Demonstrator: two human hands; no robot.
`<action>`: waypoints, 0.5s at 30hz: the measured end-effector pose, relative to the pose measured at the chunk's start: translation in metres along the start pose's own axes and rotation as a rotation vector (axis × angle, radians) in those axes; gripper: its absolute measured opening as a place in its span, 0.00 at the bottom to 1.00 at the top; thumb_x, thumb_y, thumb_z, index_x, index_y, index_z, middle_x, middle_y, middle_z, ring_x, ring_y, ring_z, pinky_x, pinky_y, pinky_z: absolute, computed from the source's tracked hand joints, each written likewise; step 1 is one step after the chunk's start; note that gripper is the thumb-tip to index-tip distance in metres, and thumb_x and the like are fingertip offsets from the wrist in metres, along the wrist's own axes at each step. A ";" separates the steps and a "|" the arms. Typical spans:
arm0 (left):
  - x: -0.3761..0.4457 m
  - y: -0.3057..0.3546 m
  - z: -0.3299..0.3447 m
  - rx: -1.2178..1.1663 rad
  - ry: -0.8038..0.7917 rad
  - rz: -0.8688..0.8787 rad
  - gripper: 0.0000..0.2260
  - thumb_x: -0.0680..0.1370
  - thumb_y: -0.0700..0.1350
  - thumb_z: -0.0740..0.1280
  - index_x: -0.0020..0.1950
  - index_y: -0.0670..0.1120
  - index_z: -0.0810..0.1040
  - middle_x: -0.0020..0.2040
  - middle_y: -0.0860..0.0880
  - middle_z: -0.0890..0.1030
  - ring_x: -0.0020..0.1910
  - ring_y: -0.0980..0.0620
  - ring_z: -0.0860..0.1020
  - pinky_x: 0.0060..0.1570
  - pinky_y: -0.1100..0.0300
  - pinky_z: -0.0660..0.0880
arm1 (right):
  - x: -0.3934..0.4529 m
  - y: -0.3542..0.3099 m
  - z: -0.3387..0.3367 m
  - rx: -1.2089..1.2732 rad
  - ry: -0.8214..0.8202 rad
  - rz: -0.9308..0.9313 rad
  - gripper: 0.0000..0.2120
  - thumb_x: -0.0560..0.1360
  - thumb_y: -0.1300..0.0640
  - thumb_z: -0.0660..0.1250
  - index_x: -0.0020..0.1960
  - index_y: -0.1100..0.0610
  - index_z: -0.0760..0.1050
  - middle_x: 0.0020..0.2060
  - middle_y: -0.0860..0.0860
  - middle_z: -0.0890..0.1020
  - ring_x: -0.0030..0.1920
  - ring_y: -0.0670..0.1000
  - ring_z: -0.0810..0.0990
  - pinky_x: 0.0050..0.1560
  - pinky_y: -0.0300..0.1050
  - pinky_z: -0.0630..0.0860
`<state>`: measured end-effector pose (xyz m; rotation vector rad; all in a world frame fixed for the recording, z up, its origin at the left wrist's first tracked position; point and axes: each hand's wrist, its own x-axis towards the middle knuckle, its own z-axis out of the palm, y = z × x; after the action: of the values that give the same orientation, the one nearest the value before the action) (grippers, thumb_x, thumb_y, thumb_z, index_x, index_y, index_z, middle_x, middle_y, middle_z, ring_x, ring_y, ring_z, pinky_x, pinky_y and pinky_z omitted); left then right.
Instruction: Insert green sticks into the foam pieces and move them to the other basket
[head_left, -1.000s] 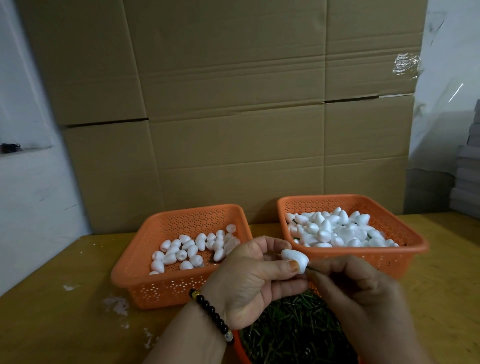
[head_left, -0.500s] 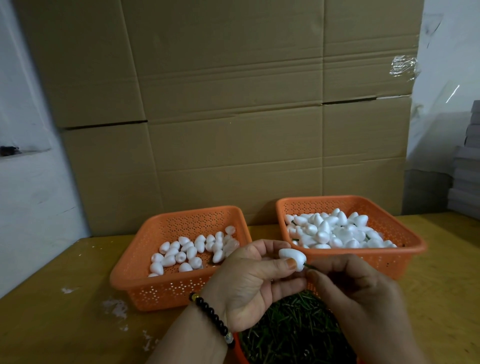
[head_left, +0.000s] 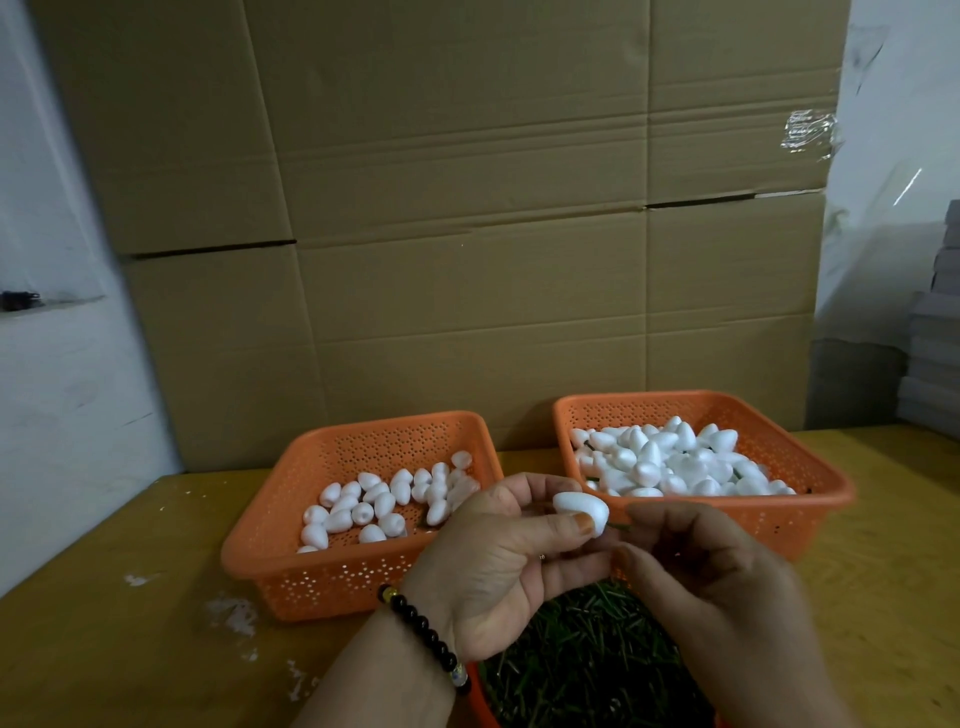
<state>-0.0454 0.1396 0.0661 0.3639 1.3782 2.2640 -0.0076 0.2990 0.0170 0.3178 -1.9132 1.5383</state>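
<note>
My left hand (head_left: 511, 556) pinches a white egg-shaped foam piece (head_left: 577, 510) between thumb and fingers, in front of the two orange baskets. My right hand (head_left: 711, 577) pinches a thin green stick (head_left: 619, 527) whose tip meets the foam piece's right end. The left basket (head_left: 270, 551) holds a loose layer of foam pieces. The right basket (head_left: 826, 493) is heaped with foam pieces, some with green sticks showing. Below my hands lies a pile of green sticks (head_left: 582, 660) in a red-rimmed container.
Large cardboard boxes (head_left: 467, 234) stand right behind the baskets. White foam crumbs (head_left: 228, 613) lie on the yellow table at the left. A grey stack (head_left: 935, 338) rises at the far right edge.
Both hands stay nearly still, holding the foam piece and stick together. The view has shifted only slightly.
</note>
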 end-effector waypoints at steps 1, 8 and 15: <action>0.000 0.000 -0.001 -0.004 0.006 0.014 0.18 0.64 0.30 0.70 0.52 0.37 0.76 0.42 0.39 0.83 0.41 0.44 0.83 0.39 0.53 0.81 | 0.000 0.001 0.000 0.012 -0.008 0.020 0.19 0.60 0.47 0.73 0.51 0.40 0.80 0.42 0.45 0.86 0.42 0.44 0.85 0.44 0.38 0.80; 0.006 0.001 -0.007 -0.018 0.072 0.153 0.15 0.63 0.32 0.71 0.48 0.41 0.83 0.42 0.45 0.83 0.40 0.51 0.82 0.49 0.52 0.81 | -0.005 0.012 0.001 -0.129 -0.027 0.027 0.27 0.62 0.64 0.79 0.50 0.37 0.77 0.43 0.44 0.85 0.42 0.43 0.84 0.44 0.37 0.80; 0.003 0.002 -0.006 0.010 0.013 0.163 0.16 0.69 0.37 0.67 0.55 0.45 0.83 0.48 0.46 0.82 0.47 0.52 0.78 0.54 0.53 0.77 | -0.009 0.008 0.003 -0.177 -0.072 0.046 0.21 0.62 0.66 0.79 0.45 0.43 0.78 0.40 0.43 0.84 0.38 0.41 0.84 0.40 0.29 0.76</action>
<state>-0.0518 0.1355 0.0653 0.4817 1.4134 2.3946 -0.0066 0.2967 0.0048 0.2559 -2.1093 1.3914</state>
